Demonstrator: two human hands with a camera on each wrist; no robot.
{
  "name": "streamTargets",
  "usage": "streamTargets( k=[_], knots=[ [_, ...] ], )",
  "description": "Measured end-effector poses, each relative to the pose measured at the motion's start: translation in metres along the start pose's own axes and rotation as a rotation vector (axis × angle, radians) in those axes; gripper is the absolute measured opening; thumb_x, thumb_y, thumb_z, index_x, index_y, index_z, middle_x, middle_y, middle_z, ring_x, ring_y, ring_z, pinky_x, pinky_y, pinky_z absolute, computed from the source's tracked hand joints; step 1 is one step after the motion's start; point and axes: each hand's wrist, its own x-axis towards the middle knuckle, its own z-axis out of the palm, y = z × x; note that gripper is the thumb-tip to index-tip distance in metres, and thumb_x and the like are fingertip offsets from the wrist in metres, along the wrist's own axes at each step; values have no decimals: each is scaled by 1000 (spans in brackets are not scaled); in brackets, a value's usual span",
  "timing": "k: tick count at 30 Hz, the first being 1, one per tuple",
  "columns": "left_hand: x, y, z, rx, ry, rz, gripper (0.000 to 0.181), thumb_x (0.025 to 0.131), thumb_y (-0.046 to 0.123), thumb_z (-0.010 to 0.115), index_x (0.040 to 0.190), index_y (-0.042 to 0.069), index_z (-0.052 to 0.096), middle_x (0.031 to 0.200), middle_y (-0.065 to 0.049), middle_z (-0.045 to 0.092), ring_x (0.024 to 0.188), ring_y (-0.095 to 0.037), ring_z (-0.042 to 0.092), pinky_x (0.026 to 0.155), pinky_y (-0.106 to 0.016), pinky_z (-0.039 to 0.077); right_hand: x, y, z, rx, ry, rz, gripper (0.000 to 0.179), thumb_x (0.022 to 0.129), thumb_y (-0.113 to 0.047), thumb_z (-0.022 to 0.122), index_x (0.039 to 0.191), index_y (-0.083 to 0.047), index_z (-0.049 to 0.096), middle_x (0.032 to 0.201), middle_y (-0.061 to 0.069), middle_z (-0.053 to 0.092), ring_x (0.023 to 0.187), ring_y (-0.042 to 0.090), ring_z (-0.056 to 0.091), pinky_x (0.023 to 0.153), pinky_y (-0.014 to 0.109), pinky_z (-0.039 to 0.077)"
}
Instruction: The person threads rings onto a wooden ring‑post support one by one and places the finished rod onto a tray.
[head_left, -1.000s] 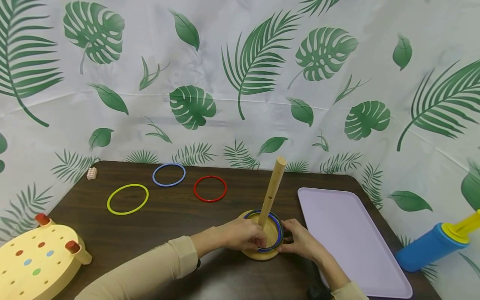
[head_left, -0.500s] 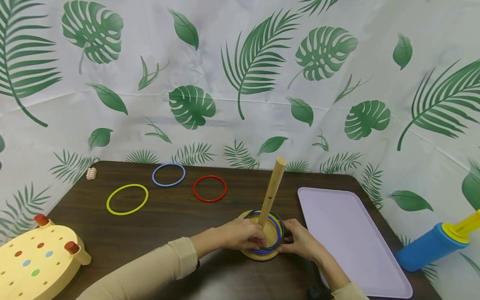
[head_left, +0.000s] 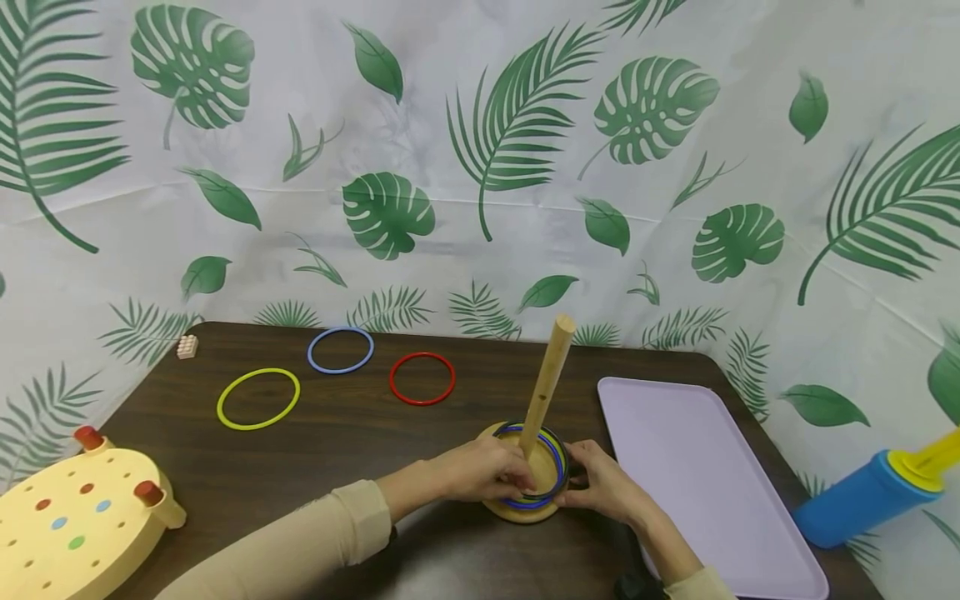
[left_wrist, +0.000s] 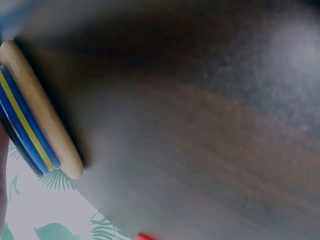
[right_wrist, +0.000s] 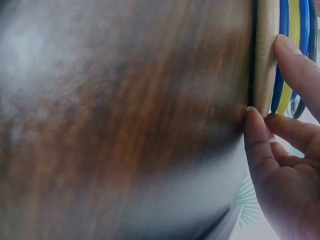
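Note:
A round wooden base point(head_left: 519, 513) with an upright wooden peg point(head_left: 549, 379) stands on the table. Around the peg lies a stack of blue, yellow and black rings point(head_left: 558, 461). My left hand point(head_left: 482, 471) curls over the near left side of the stack, its fingertips inside the rings close to the peg's foot. From the right, my right hand point(head_left: 606, 487) grips the edge of the base and stack between thumb and fingers. In the right wrist view its thumb point(right_wrist: 295, 55) lies against the base rim and lowest blue ring. The left wrist view shows only a sliver of hand.
Yellow point(head_left: 258, 400), blue point(head_left: 341, 350) and red point(head_left: 422, 379) rings lie toward the back left. On the right is a lilac tray point(head_left: 697, 467), beside a blue and yellow cylinder point(head_left: 862, 500). A cream pegboard point(head_left: 75, 517) stands at left, a small pink block point(head_left: 187, 347) behind.
The black ring has shifted slightly on the stack since one second ago, and more of the yellow ring shows. Both hands have stayed at the stack.

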Motion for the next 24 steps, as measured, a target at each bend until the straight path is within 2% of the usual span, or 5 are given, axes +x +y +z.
streamTargets(
  k=[8,13,17,20,24],
  knots=[
    [-10,1,-5,-177,128,3,16,83,8,70,99,4,70,95,-4,69,84,-1,63,73,-9,49,-1,-1,1,0,9,-9,77,70,-11,82,131,15,43,116,25,43,106,37,51,83,32,54],
    [-27,-3,-16,-265,271,-84,15,82,9,72,95,3,71,88,-6,69,77,-2,62,68,-15,52,-1,-2,1,2,13,3,77,69,-10,82,130,15,43,116,25,44,106,38,51,83,32,54],
    [-46,-13,-25,-377,419,-211,14,82,9,72,95,3,71,86,-8,70,75,-6,64,66,-19,54,0,-3,0,4,6,10,77,69,-9,82,131,15,43,116,25,44,106,37,52,83,33,54],
    [-59,-10,-41,-444,525,-357,16,83,7,70,97,0,70,86,-12,70,75,-17,65,64,-20,53,1,-2,0,-1,1,15,78,70,-10,82,131,16,42,116,26,43,107,37,52,83,32,54],
    [-75,-26,-50,-475,702,-598,19,84,11,70,99,-1,69,88,-13,70,76,-23,65,62,-19,50,2,-2,1,-7,0,18,78,70,-10,82,131,16,41,116,26,43,107,38,51,83,32,54]
  ],
)
